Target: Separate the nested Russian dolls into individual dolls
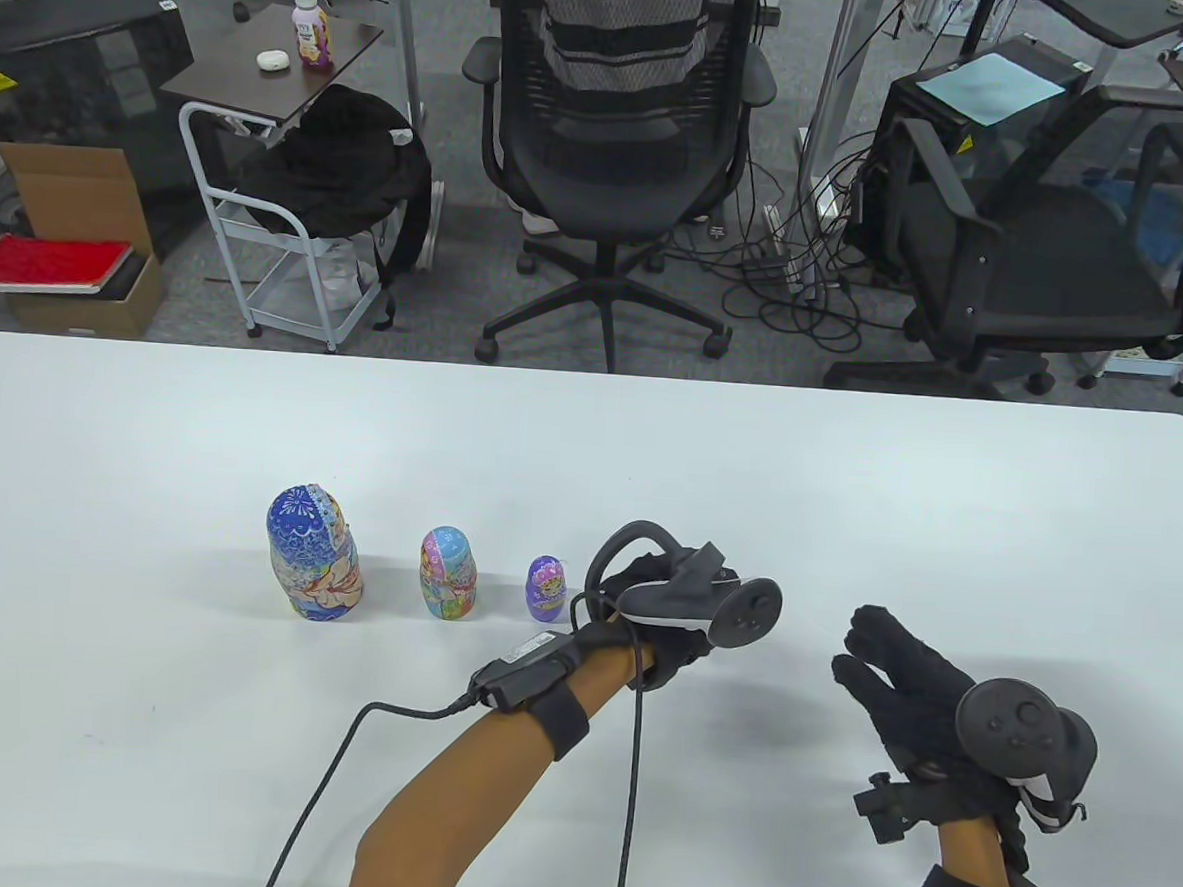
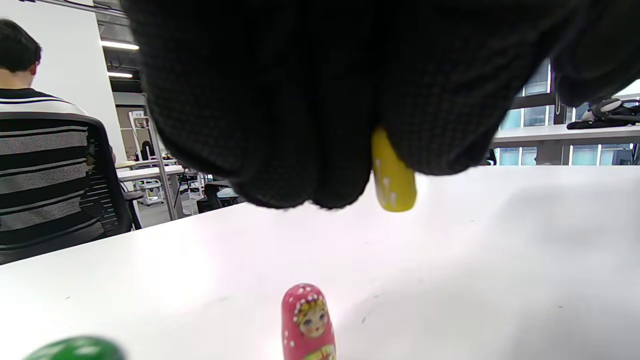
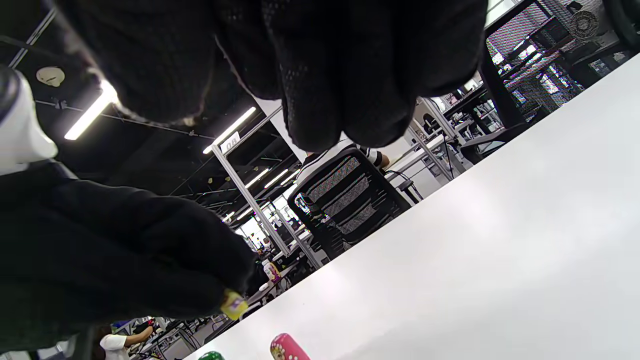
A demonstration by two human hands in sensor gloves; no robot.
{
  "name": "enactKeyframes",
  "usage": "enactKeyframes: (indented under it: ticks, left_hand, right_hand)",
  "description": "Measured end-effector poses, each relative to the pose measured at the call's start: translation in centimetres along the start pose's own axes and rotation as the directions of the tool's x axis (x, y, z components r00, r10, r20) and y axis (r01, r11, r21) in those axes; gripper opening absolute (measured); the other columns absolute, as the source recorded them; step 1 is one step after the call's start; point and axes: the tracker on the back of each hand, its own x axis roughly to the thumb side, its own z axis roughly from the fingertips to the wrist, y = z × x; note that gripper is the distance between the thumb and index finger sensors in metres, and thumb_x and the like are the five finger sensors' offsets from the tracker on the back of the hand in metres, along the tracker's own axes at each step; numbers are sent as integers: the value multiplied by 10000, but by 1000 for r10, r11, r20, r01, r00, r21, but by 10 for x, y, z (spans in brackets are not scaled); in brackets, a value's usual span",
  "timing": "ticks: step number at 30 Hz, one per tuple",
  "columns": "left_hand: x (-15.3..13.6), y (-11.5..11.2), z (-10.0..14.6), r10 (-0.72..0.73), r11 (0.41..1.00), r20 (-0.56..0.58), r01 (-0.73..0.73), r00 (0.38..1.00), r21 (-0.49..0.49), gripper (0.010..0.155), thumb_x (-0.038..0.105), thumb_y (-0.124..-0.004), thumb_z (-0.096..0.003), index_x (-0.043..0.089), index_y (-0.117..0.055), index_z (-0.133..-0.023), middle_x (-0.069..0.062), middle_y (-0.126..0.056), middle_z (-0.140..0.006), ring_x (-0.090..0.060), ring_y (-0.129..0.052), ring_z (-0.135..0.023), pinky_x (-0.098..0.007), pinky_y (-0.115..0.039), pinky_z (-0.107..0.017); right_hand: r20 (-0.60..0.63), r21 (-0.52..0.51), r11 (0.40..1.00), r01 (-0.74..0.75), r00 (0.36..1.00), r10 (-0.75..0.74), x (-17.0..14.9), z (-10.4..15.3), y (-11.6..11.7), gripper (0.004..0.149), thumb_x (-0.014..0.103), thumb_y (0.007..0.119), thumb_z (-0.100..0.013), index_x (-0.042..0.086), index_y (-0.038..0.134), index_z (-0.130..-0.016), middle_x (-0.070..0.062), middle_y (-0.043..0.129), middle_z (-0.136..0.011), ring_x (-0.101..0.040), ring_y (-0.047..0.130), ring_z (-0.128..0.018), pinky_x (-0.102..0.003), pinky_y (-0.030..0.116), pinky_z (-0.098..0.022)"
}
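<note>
Dolls are lined up in a row on the white bench (image 1: 849, 499): a big blue doll (image 1: 312, 553) on the left end, then a mid-sized pink and blue doll (image 1: 449, 574), then a small purple doll (image 1: 547, 589), all standing upright and apart from each other. Further along the row, hidden under the left hand in the table view, there's a little pink doll (image 2: 308, 322) standing upright, which shows up in the left wrist view, plus the top of a green doll (image 2: 75, 348) poking into the bottom left corner there.

The left hand (image 1: 664, 608) sits just right of the purple doll with its tracker (image 1: 712, 603) on top. Its fingers (image 2: 280, 125) are curled around a tiny yellow doll (image 2: 393, 175); only the yellow end with white dots sticks out below the glove, hanging above the bench.

The right hand (image 1: 911, 699) is off to the right, well apart from the dolls, hovering over bare bench. Its fingers (image 1: 870, 646) are loosely stretched out and hold nothing.

Behind the bench there's a black office chair (image 1: 615, 134) and a small side table with a bottle (image 1: 310, 30) on it.
</note>
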Motion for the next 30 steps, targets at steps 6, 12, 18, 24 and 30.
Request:
enactKeyframes:
  ticks: [6,12,18,24,30]
  left_hand:
    - [8,-18,-29,2,999,28,-1,1000,-45,397,420,-893,-456,293,-884,-832,32,-1023,-765,-178,-1075,-642,-305,-949,-470]
    - [12,-34,-44,-27,996,42,31,999,-86,400,428,-898,-453,295,-886,-830,39,-1027,-759,-170,-1078,-639,-296,-953,-467]
    - [13,-51,-51,-37,992,38,41,999,-121,400,426,-898,-456,298,-883,-835,43,-1025,-767,-168,-1077,-651,-301,-954,-479]
    - [13,-60,-53,-37,991,34,41,999,-130,398,426,-895,-459,298,-884,-836,45,-1027,-766,-167,-1081,-648,-302,-954,-478]
    - [12,-62,-56,-53,990,28,56,998,-128,399,428,-894,-460,297,-884,-837,46,-1026,-767,-167,-1080,-646,-303,-954,-477]
  right_hand:
    - [-17,-13,1000,0,1000,0,-4,0,-3,642,438,866,-458,81,757,-981,-205,984,-821,-397,953,-750,-526,757,-611]
    - [-17,-18,1000,-25,1000,24,-4,-1,-5,647,447,867,-456,84,759,-980,-202,986,-819,-395,955,-747,-525,759,-610]
    - [-19,-18,1000,-21,1000,20,-4,0,-5,649,451,866,-456,85,757,-982,-201,987,-817,-395,956,-745,-525,760,-608]
    - [-20,-15,1000,-18,1000,18,-4,-1,-5,647,448,861,-462,82,755,-984,-203,985,-819,-397,954,-747,-527,757,-609]
    - [-18,-9,1000,-22,1000,22,-4,-1,-5,646,449,864,-460,83,758,-982,-204,984,-820,-395,954,-749,-527,757,-610]
